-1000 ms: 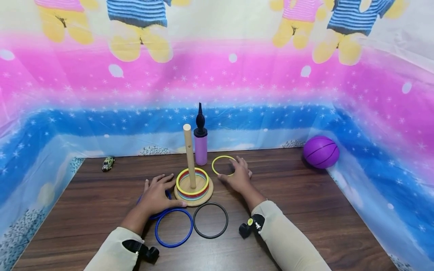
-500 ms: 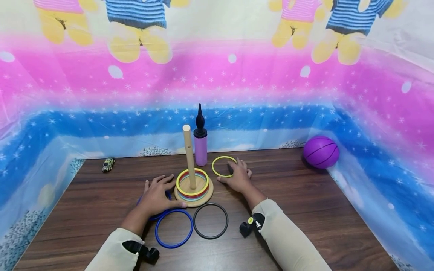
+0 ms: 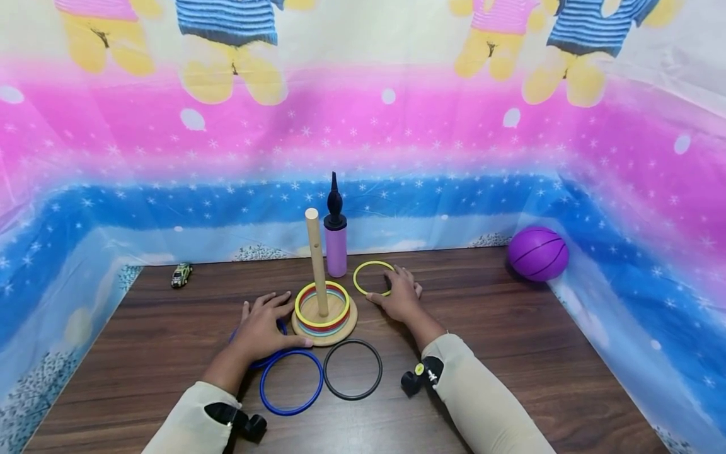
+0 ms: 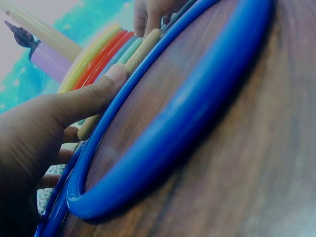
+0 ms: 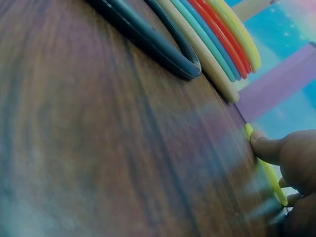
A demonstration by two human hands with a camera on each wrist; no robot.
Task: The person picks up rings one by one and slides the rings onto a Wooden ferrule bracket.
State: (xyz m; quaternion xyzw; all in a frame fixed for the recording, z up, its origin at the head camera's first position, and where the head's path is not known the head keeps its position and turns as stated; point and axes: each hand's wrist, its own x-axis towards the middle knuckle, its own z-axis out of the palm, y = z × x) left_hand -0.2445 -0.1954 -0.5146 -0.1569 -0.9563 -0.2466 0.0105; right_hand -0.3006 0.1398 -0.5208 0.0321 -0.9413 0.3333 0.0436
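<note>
A wooden peg stand (image 3: 324, 321) sits mid-table with yellow, red and blue rings stacked (image 3: 321, 307) on its base. My left hand (image 3: 263, 328) lies flat over a blue ring (image 3: 254, 360), its thumb against the stand's base (image 4: 143, 47). A second blue ring (image 3: 291, 381) (image 4: 168, 123) and a black ring (image 3: 352, 368) (image 5: 148, 37) lie in front of the stand. My right hand (image 3: 399, 295) rests with its fingers on a yellow ring (image 3: 373, 277) (image 5: 266, 170) lying flat to the right of the stand.
A purple hand pump (image 3: 336, 243) stands just behind the peg. A purple ball (image 3: 537, 254) sits at the far right corner and a small toy car (image 3: 181, 274) at the far left. Printed plastic sheeting walls in the wooden table (image 3: 510, 353).
My right hand and the yellow ring have crept slightly toward the stand. The left hand has stayed put.
</note>
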